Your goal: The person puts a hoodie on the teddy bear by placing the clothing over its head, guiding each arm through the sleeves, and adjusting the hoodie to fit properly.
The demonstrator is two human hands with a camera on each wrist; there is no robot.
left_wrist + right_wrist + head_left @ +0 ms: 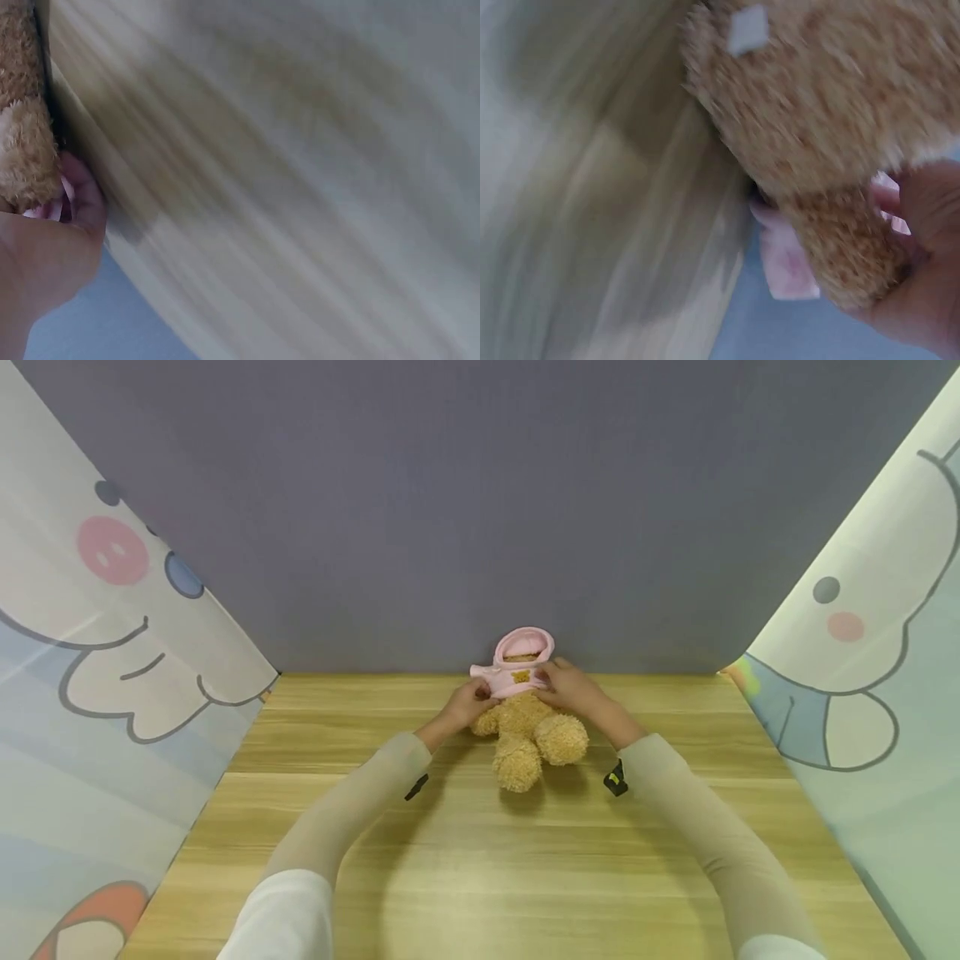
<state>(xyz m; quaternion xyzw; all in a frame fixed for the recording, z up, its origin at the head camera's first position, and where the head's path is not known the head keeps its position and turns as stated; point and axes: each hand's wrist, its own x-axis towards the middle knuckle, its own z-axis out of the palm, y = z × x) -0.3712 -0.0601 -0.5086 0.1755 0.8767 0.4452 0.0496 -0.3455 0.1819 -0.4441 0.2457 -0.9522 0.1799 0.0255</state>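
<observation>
White and pale blue, a cartoon-printed left panel [45, 793] flanks a wooden table [480, 877] set against a dark grey wall [480, 510]. Moving right, a person in beige sleeves [360, 797] reaches to the table's far edge, where the left hand [465, 704] pinches the lower left of a small pink hooded top [501, 680]. Centred between both hands, a curly tan teddy bear [521, 714] lies at that far edge, legs toward the near side, its upper body covered by the garment, tan fur showing in the hood's opening. At right, the right hand [577, 689] grasps the top's right side, beside a plush arm [847, 247]. Farther right, a second cartoon panel [855, 710] closes the scene.
</observation>
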